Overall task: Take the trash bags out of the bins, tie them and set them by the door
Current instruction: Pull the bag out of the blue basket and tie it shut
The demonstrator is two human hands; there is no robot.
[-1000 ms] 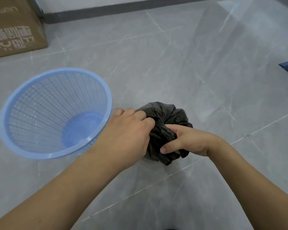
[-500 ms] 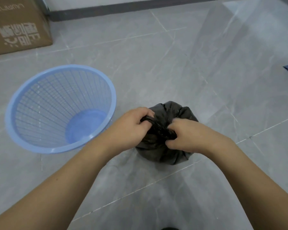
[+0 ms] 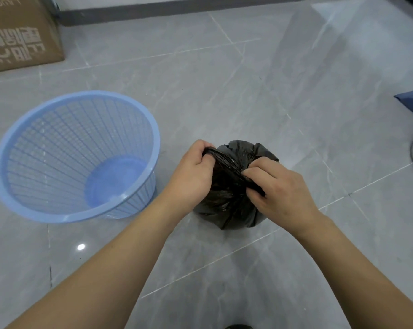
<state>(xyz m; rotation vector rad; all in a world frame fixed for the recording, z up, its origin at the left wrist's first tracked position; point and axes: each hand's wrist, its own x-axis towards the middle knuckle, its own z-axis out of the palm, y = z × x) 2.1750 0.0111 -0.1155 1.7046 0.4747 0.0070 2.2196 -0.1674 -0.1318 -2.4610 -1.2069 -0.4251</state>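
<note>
Black plastic trash bag [image 3: 227, 203], already out of the blue bin [image 3: 77, 157], sits on the grey tiled floor [image 3: 272, 91] just beside it as the left hand [image 3: 191, 179] and right hand [image 3: 279, 191] each grip a twisted strand of its neck, knot seemingly unfinished; carrying it to the door remains.

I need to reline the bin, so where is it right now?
In the head view the blue bin stands on the floor at left, beside the left hand gripping the black bag.
</note>
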